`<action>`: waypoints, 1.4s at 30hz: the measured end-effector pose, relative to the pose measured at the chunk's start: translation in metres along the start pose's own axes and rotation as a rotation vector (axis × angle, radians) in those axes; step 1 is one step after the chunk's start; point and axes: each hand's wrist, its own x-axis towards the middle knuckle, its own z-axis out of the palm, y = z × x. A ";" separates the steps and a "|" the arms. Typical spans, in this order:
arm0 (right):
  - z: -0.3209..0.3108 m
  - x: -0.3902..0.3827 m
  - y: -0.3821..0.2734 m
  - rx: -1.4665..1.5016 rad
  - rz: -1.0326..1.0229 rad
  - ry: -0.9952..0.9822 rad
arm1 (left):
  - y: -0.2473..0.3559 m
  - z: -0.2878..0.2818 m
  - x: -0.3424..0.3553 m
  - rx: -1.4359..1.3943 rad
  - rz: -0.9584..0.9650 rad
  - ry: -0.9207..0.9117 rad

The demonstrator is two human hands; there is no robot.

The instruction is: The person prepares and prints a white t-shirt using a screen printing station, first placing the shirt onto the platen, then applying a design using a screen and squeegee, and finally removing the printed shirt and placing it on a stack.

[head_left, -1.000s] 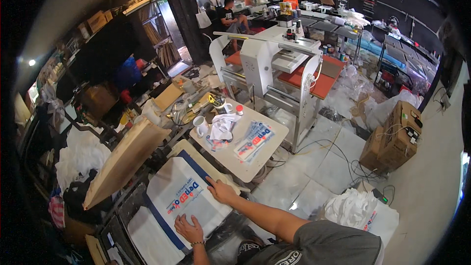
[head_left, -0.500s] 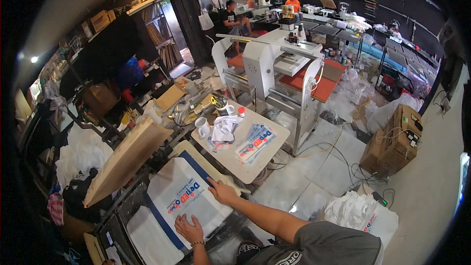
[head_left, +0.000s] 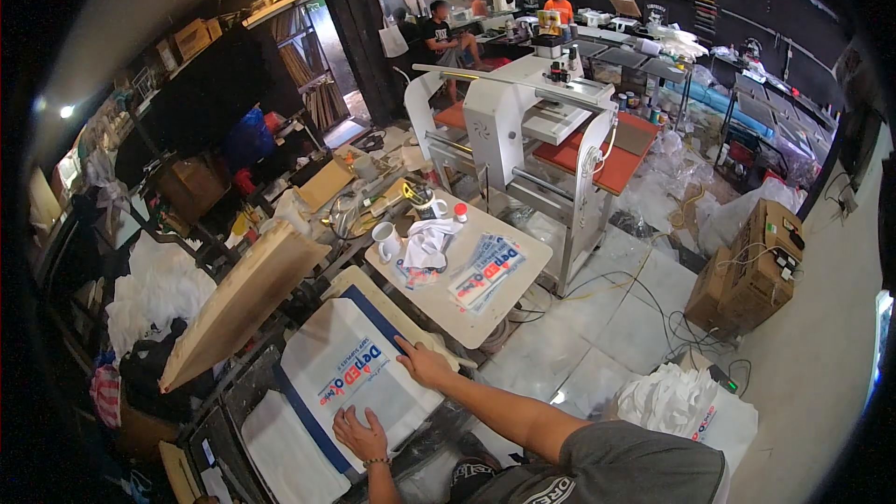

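A white fabric panel (head_left: 331,345) with blue and red print and navy side strips lies flat in front of me. My left hand (head_left: 361,433), a beaded bracelet at its wrist, rests on the panel's near part, below the print, fingers spread. Along the right navy strip lies my right hand (head_left: 425,362), its fingers stretched over the edge beside the print. Neither hand grips anything. Plain white fabric (head_left: 289,453) lies just left of the panel, beyond the left navy strip. Past the far right side of the panel, a cream padded board (head_left: 401,317) partly shows.
A tilted wooden board (head_left: 245,303) rises to the left. Ahead, a small table (head_left: 485,322) bears printed sheets (head_left: 487,273), mugs (head_left: 385,241) and a white cloth (head_left: 429,245). Beyond stands a large white press machine (head_left: 504,131). Cardboard boxes (head_left: 747,271) and cables are right; two people sit far back.
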 end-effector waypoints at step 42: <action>-0.010 -0.001 0.000 0.037 -0.019 -0.031 | 0.000 0.002 0.000 0.016 -0.009 -0.011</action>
